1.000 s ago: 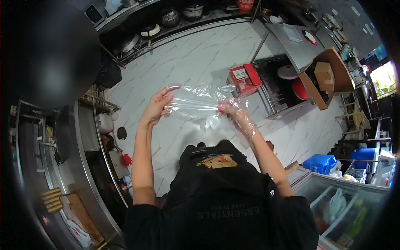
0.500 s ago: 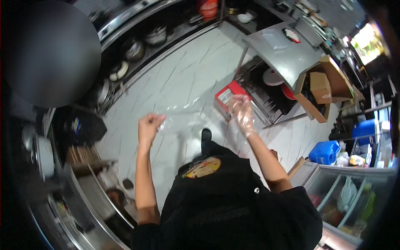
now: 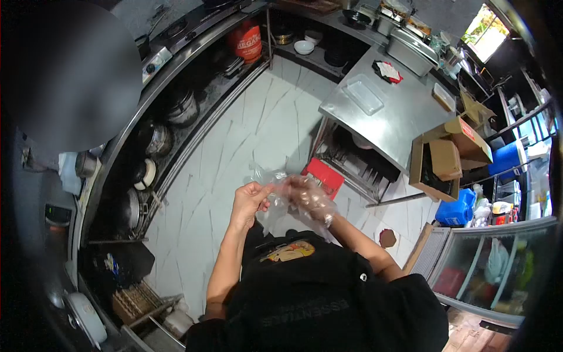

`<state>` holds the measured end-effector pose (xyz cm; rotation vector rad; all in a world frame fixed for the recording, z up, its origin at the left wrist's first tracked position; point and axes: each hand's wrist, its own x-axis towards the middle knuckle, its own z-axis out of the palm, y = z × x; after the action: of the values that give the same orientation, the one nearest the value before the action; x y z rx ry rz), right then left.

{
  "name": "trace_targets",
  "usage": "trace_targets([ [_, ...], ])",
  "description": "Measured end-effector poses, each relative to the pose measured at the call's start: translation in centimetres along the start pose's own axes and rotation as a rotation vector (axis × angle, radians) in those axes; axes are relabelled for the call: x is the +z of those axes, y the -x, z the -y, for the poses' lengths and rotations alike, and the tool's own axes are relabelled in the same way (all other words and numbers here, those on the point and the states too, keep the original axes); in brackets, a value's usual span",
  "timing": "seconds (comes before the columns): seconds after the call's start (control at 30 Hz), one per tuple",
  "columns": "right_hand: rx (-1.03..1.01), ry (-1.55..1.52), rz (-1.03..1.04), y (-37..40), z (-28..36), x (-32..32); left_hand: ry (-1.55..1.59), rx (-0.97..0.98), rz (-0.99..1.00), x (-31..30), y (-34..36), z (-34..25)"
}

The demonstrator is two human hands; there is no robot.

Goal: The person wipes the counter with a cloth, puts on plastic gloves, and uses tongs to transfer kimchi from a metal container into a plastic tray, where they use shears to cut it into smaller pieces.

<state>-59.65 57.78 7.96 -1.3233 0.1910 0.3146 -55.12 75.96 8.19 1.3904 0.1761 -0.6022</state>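
My bare left hand pinches a thin clear plastic glove between thumb and fingers, in front of my body. Wearing a clear plastic glove of its own, my right hand is close beside the left, its fingers drawn together at the top of the loose film. Some of its fingers are smeared by motion. The loose film hangs crumpled between the two hands. Behind the right hand, lower down, appears a red box.
A steel table at right carries a clear plastic container and a metal pan. An open cardboard box stands by it. A glass-topped chest is at lower right. Pots line a low shelf at left.
My hands have come together from wide apart, the left moving right and the right moving left. The plastic film between them has gone from stretched out to bunched. My view has shifted.
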Motion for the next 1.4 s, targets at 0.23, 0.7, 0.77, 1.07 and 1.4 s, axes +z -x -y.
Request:
trace_targets([
  [0.23, -0.096, 0.079, -0.341, -11.3, 3.8, -3.9, -0.235, 0.072, 0.264, -4.3, -10.6, -8.7],
  [0.7, -0.135, 0.783, -0.509, -27.8, 17.6, -2.3, -1.538, 1.616, 0.595, -5.4, -28.4, -18.9],
  [0.77, -0.050, 0.776, -0.504, -30.1, 17.7, -5.1, -1.384, 1.864, 0.620, -4.8, -30.0, -19.3],
  [1.07, -0.104, 0.988, -0.857, -34.5, 20.9, -13.6, -1.475, 0.961, 0.846, 3.1, -44.4, -19.7],
  [1.4, -0.338, 1.112, -1.100, -41.0, 21.6, -18.5, 0.136, -0.157, 0.915, 15.3, -52.9, -25.3],
])
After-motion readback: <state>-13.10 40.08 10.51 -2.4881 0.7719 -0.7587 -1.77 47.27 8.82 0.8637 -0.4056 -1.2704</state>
